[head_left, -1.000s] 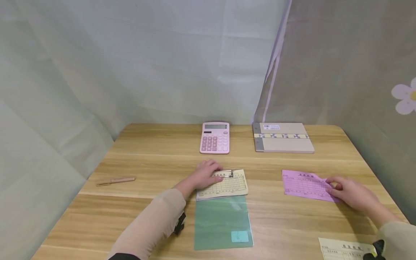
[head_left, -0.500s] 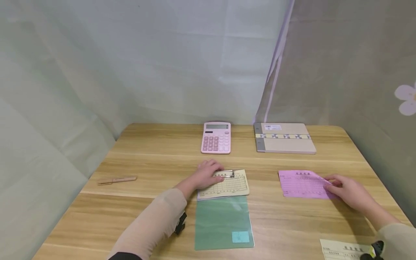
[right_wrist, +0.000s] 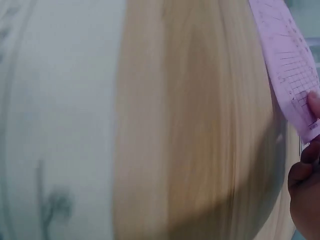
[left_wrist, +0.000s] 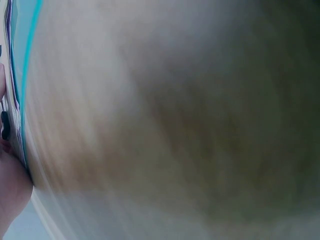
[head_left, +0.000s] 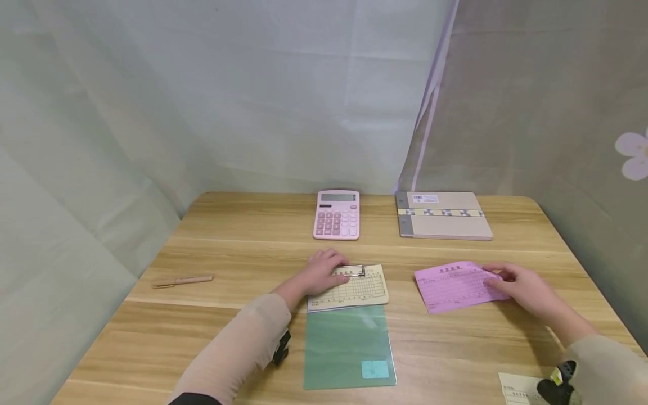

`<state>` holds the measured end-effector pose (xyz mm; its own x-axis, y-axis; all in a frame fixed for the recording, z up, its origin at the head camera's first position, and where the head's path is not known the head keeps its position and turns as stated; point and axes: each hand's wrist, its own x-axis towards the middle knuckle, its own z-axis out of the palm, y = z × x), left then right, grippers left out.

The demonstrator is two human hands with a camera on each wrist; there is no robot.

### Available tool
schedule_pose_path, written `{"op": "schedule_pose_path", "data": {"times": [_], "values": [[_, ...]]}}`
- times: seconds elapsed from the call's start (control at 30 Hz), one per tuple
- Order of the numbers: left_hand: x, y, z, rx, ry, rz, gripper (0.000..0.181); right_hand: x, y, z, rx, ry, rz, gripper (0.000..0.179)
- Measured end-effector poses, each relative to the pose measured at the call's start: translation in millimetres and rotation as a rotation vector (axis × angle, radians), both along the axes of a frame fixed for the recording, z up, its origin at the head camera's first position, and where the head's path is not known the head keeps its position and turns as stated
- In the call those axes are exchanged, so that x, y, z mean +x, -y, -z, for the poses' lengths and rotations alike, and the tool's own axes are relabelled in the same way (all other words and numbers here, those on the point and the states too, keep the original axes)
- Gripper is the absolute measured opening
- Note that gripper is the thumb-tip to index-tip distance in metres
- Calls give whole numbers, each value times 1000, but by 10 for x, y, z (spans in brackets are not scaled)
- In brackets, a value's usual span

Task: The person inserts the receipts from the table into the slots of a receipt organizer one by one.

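Observation:
My left hand point(head_left: 320, 273) rests on the top left of a green clipboard point(head_left: 349, 343), its thumb and fingers at the metal clip point(head_left: 356, 271). Under the clip lie pale yellow printed forms point(head_left: 361, 289). In the left wrist view only part of the left hand point(left_wrist: 12, 187) shows at the left edge, against the clipboard's side. A pink printed form point(head_left: 450, 286) is pinched at its right end by my right hand point(head_left: 523, 289), to the right of the clipboard. The right wrist view shows the pink form point(right_wrist: 292, 65) raised and bent near the fingers.
A pink calculator point(head_left: 336, 215) and a beige binder point(head_left: 445, 216) with a patterned band lie along the back of the wooden table point(head_left: 228, 247). A tan pen point(head_left: 182, 281) is at the left. Another yellow form point(head_left: 516, 385) lies at the front right, partly under the right wrist.
My right hand has moved left with the pink form, which is now turned and closer to the clipboard. The left hand stays at the clip.

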<state>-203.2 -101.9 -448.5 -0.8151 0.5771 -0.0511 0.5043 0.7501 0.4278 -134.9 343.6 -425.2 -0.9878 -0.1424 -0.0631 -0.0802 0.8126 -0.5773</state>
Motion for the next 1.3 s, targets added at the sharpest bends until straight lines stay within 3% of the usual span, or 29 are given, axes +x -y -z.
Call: {"op": "schedule_pose_path", "data": {"times": [0.3,0.5,0.73,0.97,1.13,1.3], "values": [[-3,-20,-23,-6,4,-3,42,-117,223,-25,-140,33,-18,47],[-4,-24,-29,-2,3,-2,42,-196,299,-133,-216,6,-23,45],[-5,-8,-34,-6,-5,1,43,-262,429,-266,-342,75,-13,54],[0,-3,-37,-1,3,-5,42,-322,733,-120,-411,95,-87,45],[13,-3,-29,-7,13,-9,43,-354,964,14,-372,96,-170,39],[20,-2,-33,3,8,-5,43,-375,1187,42,-350,114,-225,36]]}}
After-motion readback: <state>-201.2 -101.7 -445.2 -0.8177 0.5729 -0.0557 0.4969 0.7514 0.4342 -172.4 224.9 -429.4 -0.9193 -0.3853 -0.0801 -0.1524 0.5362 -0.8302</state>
